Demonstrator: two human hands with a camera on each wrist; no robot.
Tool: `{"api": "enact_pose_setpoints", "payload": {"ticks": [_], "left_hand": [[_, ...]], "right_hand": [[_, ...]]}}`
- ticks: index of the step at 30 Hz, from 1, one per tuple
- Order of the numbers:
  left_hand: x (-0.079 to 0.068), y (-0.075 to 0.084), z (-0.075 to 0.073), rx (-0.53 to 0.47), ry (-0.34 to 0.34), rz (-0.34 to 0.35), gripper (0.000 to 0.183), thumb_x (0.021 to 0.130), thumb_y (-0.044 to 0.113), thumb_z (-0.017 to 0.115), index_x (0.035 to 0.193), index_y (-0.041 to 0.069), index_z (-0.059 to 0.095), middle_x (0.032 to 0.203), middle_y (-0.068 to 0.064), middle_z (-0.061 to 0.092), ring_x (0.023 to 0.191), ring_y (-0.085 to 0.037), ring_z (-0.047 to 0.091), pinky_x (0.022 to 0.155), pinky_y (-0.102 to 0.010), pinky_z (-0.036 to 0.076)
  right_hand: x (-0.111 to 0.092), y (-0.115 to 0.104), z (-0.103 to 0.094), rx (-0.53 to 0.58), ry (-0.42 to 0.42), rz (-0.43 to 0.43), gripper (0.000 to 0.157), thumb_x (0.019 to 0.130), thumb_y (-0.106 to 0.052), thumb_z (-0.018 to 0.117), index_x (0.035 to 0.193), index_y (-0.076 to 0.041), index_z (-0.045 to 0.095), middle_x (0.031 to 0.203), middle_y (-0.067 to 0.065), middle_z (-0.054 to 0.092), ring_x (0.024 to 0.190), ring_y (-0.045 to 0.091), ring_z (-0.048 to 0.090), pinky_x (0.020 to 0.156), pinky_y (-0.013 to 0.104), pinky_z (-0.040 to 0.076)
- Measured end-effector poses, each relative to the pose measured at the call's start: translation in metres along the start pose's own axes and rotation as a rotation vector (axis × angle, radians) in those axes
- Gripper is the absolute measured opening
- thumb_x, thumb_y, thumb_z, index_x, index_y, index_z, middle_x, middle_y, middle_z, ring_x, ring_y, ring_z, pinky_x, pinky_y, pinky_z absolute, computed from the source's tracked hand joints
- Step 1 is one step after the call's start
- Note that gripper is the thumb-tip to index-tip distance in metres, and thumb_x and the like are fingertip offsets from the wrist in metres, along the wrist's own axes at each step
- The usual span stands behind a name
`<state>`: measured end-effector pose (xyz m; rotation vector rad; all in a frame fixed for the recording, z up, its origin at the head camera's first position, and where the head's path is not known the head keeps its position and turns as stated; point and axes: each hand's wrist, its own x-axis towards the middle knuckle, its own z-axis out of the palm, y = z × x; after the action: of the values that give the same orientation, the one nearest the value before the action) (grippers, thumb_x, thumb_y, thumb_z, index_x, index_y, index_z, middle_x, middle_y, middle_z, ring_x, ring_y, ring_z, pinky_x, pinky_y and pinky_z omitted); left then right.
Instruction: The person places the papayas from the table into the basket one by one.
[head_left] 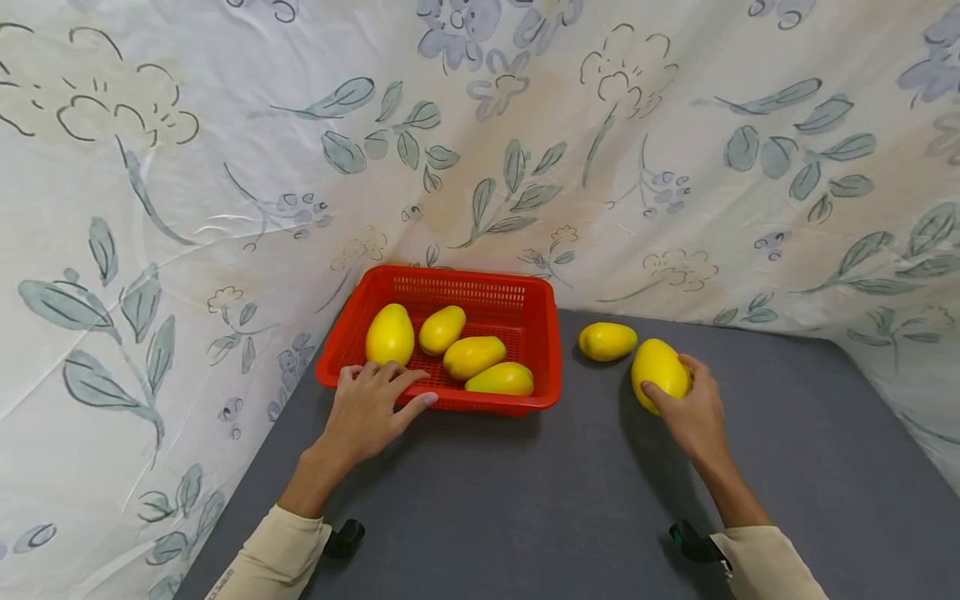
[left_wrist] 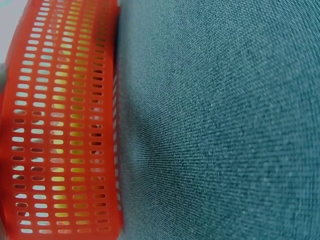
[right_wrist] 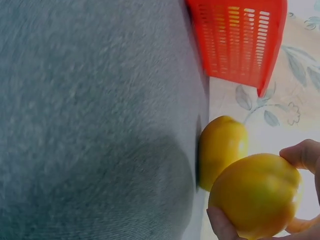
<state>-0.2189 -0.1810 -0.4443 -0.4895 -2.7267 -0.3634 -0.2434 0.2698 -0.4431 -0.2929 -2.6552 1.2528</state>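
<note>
Cream sleeves (head_left: 273, 550) nearest. Right hand (head_left: 693, 408) grips yellow fruit (head_left: 658, 371), raised off grey worktop (head_left: 585, 500), long axis roughly front to back. Left hand (head_left: 367, 408), fingers loosely spread, rests on front rim of red basket (head_left: 543, 333), near its left corner. Basket left of gripped fruit, well apart; loose fruit (head_left: 607, 342) sits between, near worktop's rear edge, axis left to right. Four fruits (head_left: 474, 357) inside basket, leftmost just beyond left hand.

Red basket (head_left: 487, 404), single fruit (head_left: 607, 342) on grey surface (head_left: 585, 500)
</note>
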Motion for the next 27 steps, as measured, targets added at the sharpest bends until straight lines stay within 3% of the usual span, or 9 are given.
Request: {"api": "enact_pose_setpoints", "payload": {"ticks": [14, 27], "left_hand": [[0.002, 0.001, -0.003, 0.001, -0.004, -0.002, 0.049, 0.099, 0.057, 0.064, 0.135, 0.024, 0.072, 0.124, -0.01, 0.069, 0.111, -0.037, 0.061, 0.098, -0.06, 0.038], [0.002, 0.001, -0.002, -0.006, 0.003, -0.004, 0.051, 0.098, 0.058, 0.065, 0.135, 0.023, 0.072, 0.124, -0.011, 0.069, 0.111, -0.037, 0.061, 0.1, -0.061, 0.038]], "right_hand": [[-0.014, -0.031, -0.004, 0.081, 0.018, -0.035, 0.086, 0.101, -0.041, 0.07, 0.167, -0.007, 0.026, 0.162, 0.024, 0.037, 0.133, 0.042, 0.046, 0.097, 0.052, 0.047], [-0.031, -0.064, 0.003, 0.147, -0.018, -0.09, 0.086, 0.101, -0.042, 0.071, 0.167, -0.011, 0.025, 0.169, 0.017, 0.032, 0.142, 0.042, 0.044, 0.104, 0.059, 0.049]]}}
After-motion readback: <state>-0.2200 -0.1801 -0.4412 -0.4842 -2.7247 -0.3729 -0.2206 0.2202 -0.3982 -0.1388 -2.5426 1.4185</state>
